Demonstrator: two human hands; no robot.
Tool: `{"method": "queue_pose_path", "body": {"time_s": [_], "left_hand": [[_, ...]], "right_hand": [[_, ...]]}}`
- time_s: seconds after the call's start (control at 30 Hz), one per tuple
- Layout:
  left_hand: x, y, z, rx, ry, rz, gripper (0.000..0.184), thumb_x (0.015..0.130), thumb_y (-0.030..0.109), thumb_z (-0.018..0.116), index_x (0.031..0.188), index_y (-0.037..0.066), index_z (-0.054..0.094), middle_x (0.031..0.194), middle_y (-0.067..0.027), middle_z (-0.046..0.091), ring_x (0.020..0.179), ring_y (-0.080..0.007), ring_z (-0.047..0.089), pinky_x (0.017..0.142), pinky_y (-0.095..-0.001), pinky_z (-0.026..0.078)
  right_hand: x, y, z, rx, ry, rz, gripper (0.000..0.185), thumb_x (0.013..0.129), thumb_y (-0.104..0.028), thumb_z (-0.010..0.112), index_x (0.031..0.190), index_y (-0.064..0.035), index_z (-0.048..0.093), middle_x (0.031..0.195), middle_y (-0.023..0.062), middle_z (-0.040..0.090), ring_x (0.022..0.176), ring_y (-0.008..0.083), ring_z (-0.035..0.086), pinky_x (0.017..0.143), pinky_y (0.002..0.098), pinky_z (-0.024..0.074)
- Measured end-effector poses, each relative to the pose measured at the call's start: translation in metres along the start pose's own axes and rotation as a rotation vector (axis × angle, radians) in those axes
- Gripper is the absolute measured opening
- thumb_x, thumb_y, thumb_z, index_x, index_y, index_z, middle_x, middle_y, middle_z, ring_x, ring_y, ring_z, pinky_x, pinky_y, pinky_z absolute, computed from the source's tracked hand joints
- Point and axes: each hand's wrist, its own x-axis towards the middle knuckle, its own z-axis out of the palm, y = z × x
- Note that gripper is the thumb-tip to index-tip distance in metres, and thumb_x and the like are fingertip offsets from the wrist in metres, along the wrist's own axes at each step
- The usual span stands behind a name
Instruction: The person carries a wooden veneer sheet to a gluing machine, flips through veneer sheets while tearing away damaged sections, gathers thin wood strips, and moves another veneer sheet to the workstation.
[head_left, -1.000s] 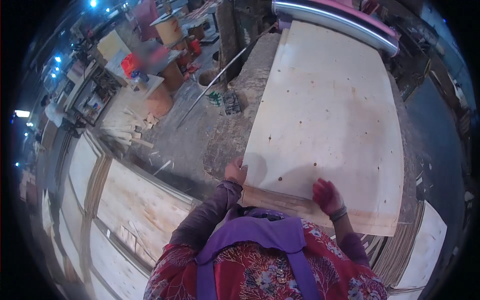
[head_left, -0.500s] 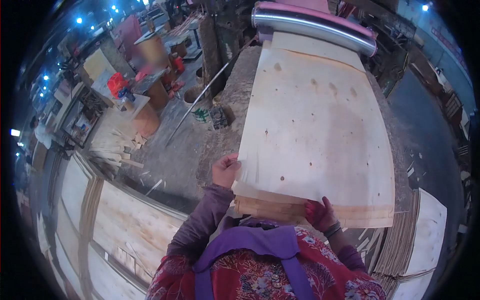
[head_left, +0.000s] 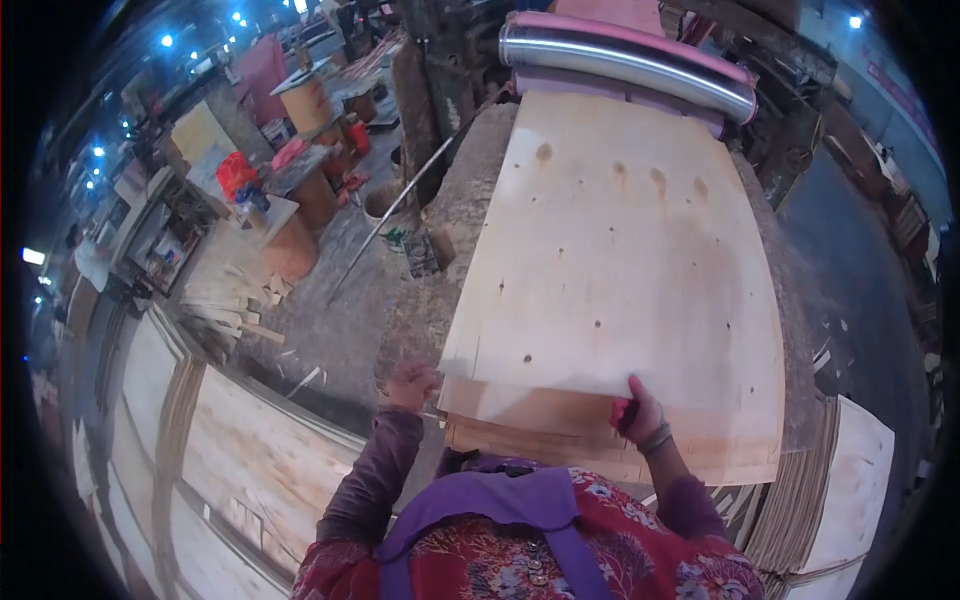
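A large pale veneer sheet with small dark knots lies on a stack of sheets, its far end by a shiny metal roller. My left hand is at the sheet's near left corner, slightly blurred, fingers bent; whether it touches the edge is unclear. At the near edge is my right hand, thumb up and fingers curled, with red on the fingers; the thumb is by the top sheet's edge. Browner layers show below that edge.
Stacked veneer sheets stand at the lower left, with another stack at the lower right. A long metal rod leans by a bucket. Wood strips lie on the floor. A person is at the far left.
The top sheet has shifted toward me, away from the roller, and its near left corner has moved left. My left hand has moved left and down with it.
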Motion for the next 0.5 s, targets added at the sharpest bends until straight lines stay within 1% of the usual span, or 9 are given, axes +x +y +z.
{"method": "queue_pose_path", "body": {"time_s": [0.07, 0.13, 0.2, 0.27, 0.33, 0.37, 0.4, 0.43, 0.5], "left_hand": [[0.007, -0.023, -0.003, -0.033, 0.008, -0.021, 0.026, 0.074, 0.002, 0.056, 0.100, -0.001, 0.057, 0.080, -0.0029, 0.059, 0.072, -0.0115, 0.056, 0.062, -0.0242, 0.046], [0.007, -0.047, -0.011, 0.040, -0.013, 0.111, 0.030, 0.075, 0.003, 0.057, 0.104, -0.003, 0.055, 0.081, -0.0029, 0.059, 0.072, -0.0120, 0.056, 0.062, -0.0241, 0.046], [-0.001, -0.048, -0.006, 0.162, 0.039, 0.131, 0.032, 0.074, 0.006, 0.058, 0.104, -0.003, 0.055, 0.082, -0.0036, 0.059, 0.073, -0.0121, 0.057, 0.062, -0.0246, 0.046], [-0.007, -0.051, 0.000, 0.352, 0.092, 0.158, 0.038, 0.071, 0.011, 0.061, 0.106, -0.003, 0.054, 0.085, -0.0063, 0.060, 0.074, -0.0146, 0.058, 0.065, -0.0266, 0.046], [-0.004, -0.054, 0.003, 0.420, 0.138, 0.150, 0.042, 0.069, 0.014, 0.063, 0.107, -0.001, 0.055, 0.086, -0.0083, 0.061, 0.074, -0.0171, 0.059, 0.067, -0.0282, 0.047], [-0.001, -0.055, 0.004, 0.618, 0.110, 0.190, 0.043, 0.069, 0.014, 0.063, 0.108, -0.001, 0.054, 0.089, -0.0110, 0.061, 0.079, -0.0199, 0.059, 0.068, -0.0308, 0.046], [-0.001, -0.055, 0.007, 0.814, 0.074, 0.230, 0.044, 0.069, 0.014, 0.063, 0.109, 0.000, 0.053, 0.093, -0.0138, 0.061, 0.083, -0.0228, 0.059, 0.068, -0.0334, 0.046], [0.000, -0.056, 0.011, 0.815, 0.079, 0.224, 0.044, 0.069, 0.014, 0.063, 0.109, 0.000, 0.053, 0.093, -0.0138, 0.061, 0.083, -0.0228, 0.059, 0.068, -0.0334, 0.046], [0.002, -0.053, 0.022, 1.229, 0.077, 0.265, 0.053, 0.066, 0.026, 0.061, 0.114, 0.007, 0.049, 0.100, -0.0154, 0.057, 0.093, -0.0332, 0.053, 0.088, -0.0419, 0.038]], "right_hand": [[0.044, -0.019, -0.013, 0.068, 0.124, 0.035, 0.040, 0.083, -0.047, 0.050, 0.081, -0.0066, 0.051, 0.057, 0.0052, 0.050, 0.046, 0.0169, 0.041, 0.046, 0.0309, 0.0361], [0.081, -0.041, -0.032, 0.018, -0.078, -0.004, 0.038, 0.081, -0.046, 0.053, 0.090, -0.0091, 0.052, 0.062, 0.0064, 0.054, 0.047, 0.0183, 0.045, 0.046, 0.0298, 0.0388], [0.103, -0.067, -0.015, 0.016, 0.083, -0.089, 0.038, 0.079, -0.046, 0.055, 0.101, -0.0158, 0.050, 0.068, 0.0077, 0.057, 0.050, 0.0206, 0.050, 0.049, 0.0300, 0.0428], [0.133, -0.095, -0.008, 0.018, 0.037, -0.118, 0.040, 0.082, -0.043, 0.052, 0.077, -0.0036, 0.056, 0.059, 0.0070, 0.056, 0.055, 0.0207, 0.056, 0.055, 0.0327, 0.0477], [0.149, -0.112, 0.004, 0.078, 0.126, -0.179, 0.038, 0.080, -0.041, 0.054, 0.093, -0.0051, 0.055, 0.078, 0.0095, 0.061, 0.075, 0.0233, 0.060, 0.067, 0.0371, 0.0489], [0.157, -0.111, 0.006, 0.076, 0.125, -0.161, 0.038, 0.080, -0.041, 0.054, 0.093, -0.0051, 0.055, 0.078, 0.0095, 0.061, 0.075, 0.0233, 0.060, 0.067, 0.0371, 0.0489], [0.164, -0.110, 0.006, 0.158, 0.055, -0.269, 0.036, 0.081, -0.037, 0.054, 0.105, -0.0094, 0.049, 0.092, 0.0123, 0.058, 0.086, 0.0254, 0.056, 0.076, 0.0399, 0.0454], [0.168, -0.109, 0.005, 0.240, -0.017, -0.382, 0.040, 0.082, -0.033, 0.053, 0.116, -0.0137, 0.043, 0.106, 0.0152, 0.055, 0.097, 0.0274, 0.053, 0.086, 0.0427, 0.0420], [0.177, -0.097, -0.014, 0.219, -0.103, -0.350, 0.040, 0.083, -0.030, 0.052, 0.117, -0.0107, 0.043, 0.113, 0.0146, 0.052, 0.105, 0.0277, 0.049, 0.090, 0.0421, 0.0392]]}}
